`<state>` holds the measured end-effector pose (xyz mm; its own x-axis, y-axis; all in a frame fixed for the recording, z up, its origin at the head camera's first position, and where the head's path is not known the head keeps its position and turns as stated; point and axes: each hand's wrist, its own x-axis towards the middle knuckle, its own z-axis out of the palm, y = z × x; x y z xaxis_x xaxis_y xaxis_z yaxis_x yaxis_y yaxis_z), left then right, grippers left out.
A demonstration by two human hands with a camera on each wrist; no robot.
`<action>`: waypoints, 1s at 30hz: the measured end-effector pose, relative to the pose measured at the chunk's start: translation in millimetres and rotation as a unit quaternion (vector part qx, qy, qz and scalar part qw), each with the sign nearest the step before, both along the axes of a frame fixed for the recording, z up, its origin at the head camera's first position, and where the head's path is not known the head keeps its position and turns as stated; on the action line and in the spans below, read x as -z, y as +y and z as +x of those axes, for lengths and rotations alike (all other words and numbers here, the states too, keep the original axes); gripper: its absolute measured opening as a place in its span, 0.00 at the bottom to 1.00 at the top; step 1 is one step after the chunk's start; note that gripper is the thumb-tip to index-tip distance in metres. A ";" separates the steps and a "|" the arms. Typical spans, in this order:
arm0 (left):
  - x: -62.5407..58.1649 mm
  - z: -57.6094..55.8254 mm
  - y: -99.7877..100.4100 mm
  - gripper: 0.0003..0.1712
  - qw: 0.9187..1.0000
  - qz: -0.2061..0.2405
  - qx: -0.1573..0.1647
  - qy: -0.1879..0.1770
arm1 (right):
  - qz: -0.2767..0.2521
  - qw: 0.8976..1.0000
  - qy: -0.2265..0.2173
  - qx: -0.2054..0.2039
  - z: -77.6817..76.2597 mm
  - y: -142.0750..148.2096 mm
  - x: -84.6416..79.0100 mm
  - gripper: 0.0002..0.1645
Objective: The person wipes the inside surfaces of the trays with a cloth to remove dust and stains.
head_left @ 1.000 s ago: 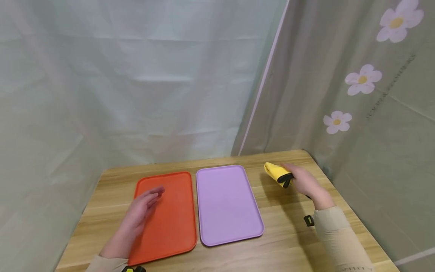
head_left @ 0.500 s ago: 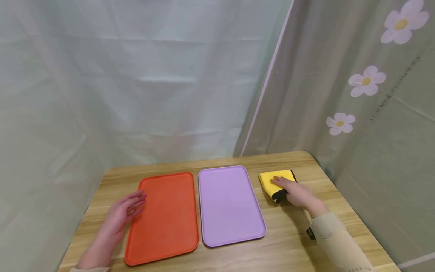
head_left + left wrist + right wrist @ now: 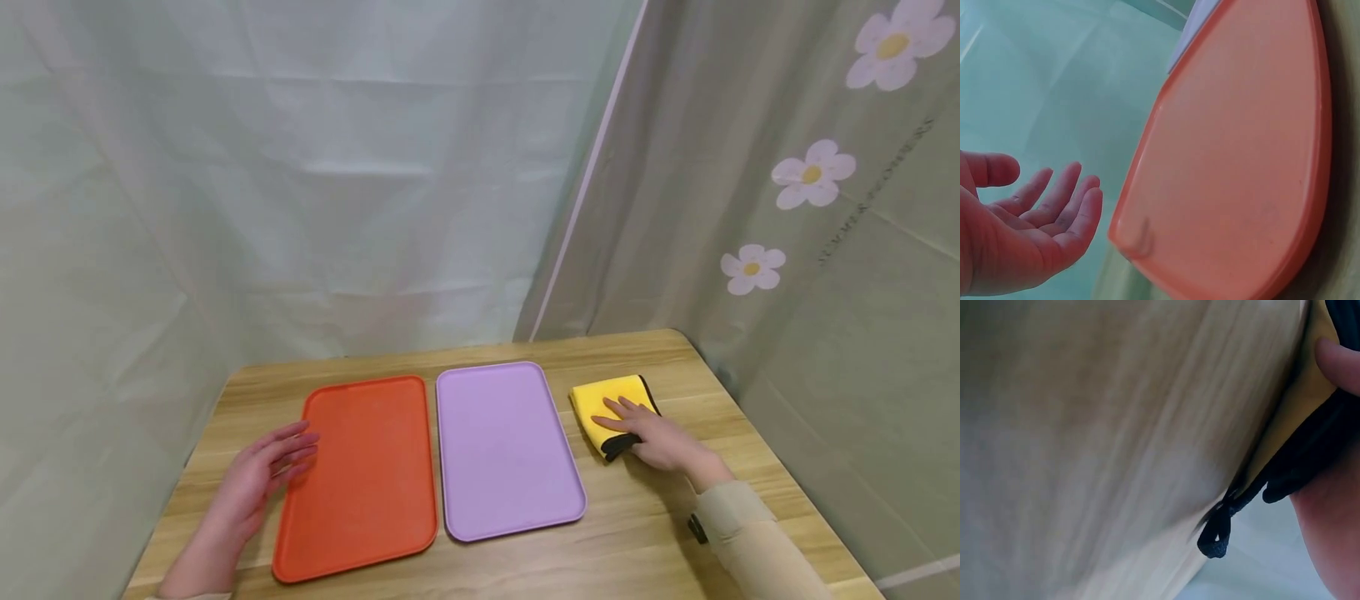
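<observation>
A folded yellow cloth [image 3: 609, 391] with black edging lies flat at the right of the table. My right hand [image 3: 662, 435] rests on it with fingers spread over its top. The right wrist view shows the thumb against the cloth [image 3: 1310, 403] and a small black loop hanging from its edge. On the left, my left hand [image 3: 258, 471] hovers by the left edge of an orange-red tray [image 3: 360, 479], holding nothing. Its fingers bend loosely in the left wrist view, where the hand [image 3: 1029, 237] appears apart from the tray rim.
A purple tray [image 3: 510, 454] lies between the red tray and the cloth. All of these are on a wooden table [image 3: 525, 571]. Pale curtains [image 3: 337, 208] hang behind and beside it, with flower prints on the right.
The cloth, earlier held up and tilted in my right hand, now lies flat under it, with fingers spread wider. My left hand has drawn left from over the red tray to its edge.
</observation>
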<state>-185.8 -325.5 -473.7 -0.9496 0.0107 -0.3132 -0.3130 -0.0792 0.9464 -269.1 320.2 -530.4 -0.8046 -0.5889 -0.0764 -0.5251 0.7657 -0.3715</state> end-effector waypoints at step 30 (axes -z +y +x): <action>4.2 -3.8 -24.3 0.19 0.991 -0.110 -0.010 0.073 | 0.031 0.996 -0.084 -0.004 5.1 -10.3 -9.5 0.48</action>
<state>-189.5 -349.8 -477.9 -0.9845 -0.0610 -0.1642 -0.1710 0.1297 0.9767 -264.0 309.9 -520.9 -0.7729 -0.5851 -0.2457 -0.4653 0.7858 -0.4075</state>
